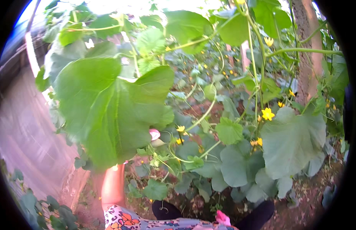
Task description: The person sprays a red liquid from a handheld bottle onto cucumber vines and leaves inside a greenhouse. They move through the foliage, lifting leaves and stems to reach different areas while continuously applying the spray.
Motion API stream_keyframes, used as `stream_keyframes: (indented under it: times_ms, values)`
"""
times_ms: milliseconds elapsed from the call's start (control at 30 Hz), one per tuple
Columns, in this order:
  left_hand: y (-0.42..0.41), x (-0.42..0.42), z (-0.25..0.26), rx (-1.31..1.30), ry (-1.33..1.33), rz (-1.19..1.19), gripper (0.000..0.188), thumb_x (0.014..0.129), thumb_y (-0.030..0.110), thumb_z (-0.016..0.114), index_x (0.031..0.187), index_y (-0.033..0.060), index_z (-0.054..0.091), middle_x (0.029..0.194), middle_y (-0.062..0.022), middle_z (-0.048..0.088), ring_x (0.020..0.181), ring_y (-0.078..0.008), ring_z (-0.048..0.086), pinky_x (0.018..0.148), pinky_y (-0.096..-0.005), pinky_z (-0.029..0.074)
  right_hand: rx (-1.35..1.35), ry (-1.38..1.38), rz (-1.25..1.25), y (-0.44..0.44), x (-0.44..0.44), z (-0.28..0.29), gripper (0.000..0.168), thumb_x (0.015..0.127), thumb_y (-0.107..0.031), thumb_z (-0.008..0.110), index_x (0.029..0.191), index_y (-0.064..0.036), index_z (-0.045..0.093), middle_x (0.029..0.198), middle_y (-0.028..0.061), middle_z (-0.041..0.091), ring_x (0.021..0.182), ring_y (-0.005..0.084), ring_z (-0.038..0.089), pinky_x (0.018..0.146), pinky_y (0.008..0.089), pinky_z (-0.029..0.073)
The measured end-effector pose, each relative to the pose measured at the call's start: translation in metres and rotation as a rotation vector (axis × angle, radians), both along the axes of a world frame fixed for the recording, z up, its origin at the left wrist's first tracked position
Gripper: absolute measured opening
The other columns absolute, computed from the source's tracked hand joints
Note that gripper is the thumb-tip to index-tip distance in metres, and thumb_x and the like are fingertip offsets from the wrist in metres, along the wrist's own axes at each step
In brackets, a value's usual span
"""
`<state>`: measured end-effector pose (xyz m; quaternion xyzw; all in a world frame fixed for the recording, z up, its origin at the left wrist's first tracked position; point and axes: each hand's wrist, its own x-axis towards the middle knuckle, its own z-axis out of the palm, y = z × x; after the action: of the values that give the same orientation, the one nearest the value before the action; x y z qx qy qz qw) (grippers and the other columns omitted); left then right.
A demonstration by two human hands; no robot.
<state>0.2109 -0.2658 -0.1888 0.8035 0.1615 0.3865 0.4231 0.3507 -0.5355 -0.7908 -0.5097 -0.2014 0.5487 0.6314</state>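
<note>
A large green lobed vine leaf (109, 112) fills the left centre and covers most of my left forearm (113, 184), which reaches up from a floral sleeve (123, 220). My left hand is hidden behind this leaf; a small pink and white piece shows at the leaf's right edge, too little to tell what it is. My right hand is out of view. Before me, thin green stems and curling tendrils (206, 113) carry yellow flowers (267, 114), with a broad grey-green leaf (293, 141) at the right.
A rough post or trunk (307, 57) stands at the upper right. Translucent plastic sheeting (34, 138) runs along the left side. Low leafy plants cover much of the brown soil (307, 198). Two dark boots or trouser legs (166, 210) show at the bottom.
</note>
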Motion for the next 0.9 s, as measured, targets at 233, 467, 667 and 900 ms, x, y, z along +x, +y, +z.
stream_keyframes:
  times_ms: [233, 467, 667, 900]
  values:
    - [-0.021, 0.000, 0.011, 0.205, -0.027, -0.039, 0.045, 0.096, 0.030, 0.056, 0.130, 0.0013, 0.049, 0.109, -0.0017, 0.057, 0.096, -0.0122, 0.056, 0.092, -0.0289, 0.047, 0.035, 0.138, -0.129, 0.014, 0.015, 0.017, 0.046, 0.086, -0.005, 0.059, 0.132, -0.006, 0.053, 0.119, 0.0089, 0.063, 0.107, 0.0200, 0.059, 0.094, 0.0363, 0.046]
    - [-0.063, -0.001, 0.050, 0.444, -0.085, -0.055, 0.045, 0.097, 0.031, 0.054, 0.131, 0.0013, 0.048, 0.109, -0.0020, 0.057, 0.095, -0.0120, 0.056, 0.092, -0.0289, 0.047, 0.396, -0.391, -0.039, 0.044, 0.053, 0.199, 0.047, 0.085, 0.004, 0.053, 0.132, 0.003, 0.048, 0.124, 0.0142, 0.059, 0.100, 0.0211, 0.064, 0.082, 0.0315, 0.056]
    - [0.010, 0.046, 0.035, 0.148, 0.170, -0.089, 0.052, 0.097, 0.036, 0.049, 0.137, 0.0030, 0.042, 0.118, -0.0069, 0.057, 0.101, -0.0161, 0.058, 0.094, -0.0336, 0.046, 0.822, -1.108, 0.167, 0.007, 0.052, 0.392, 0.039, 0.088, -0.006, 0.055, 0.126, 0.002, 0.053, 0.118, 0.0174, 0.062, 0.095, 0.0238, 0.066, 0.088, 0.0337, 0.052]
    - [-0.017, 0.077, 0.108, 0.484, 0.541, -0.041, 0.023, 0.089, 0.017, 0.059, 0.103, -0.0009, 0.059, 0.093, -0.0132, 0.065, 0.072, -0.0215, 0.068, 0.064, -0.0306, 0.055, 1.038, -1.116, 0.092, 0.013, 0.024, 0.497, 0.047, 0.088, -0.008, 0.052, 0.135, -0.004, 0.047, 0.127, 0.0177, 0.057, 0.103, 0.0280, 0.063, 0.090, 0.0389, 0.050]
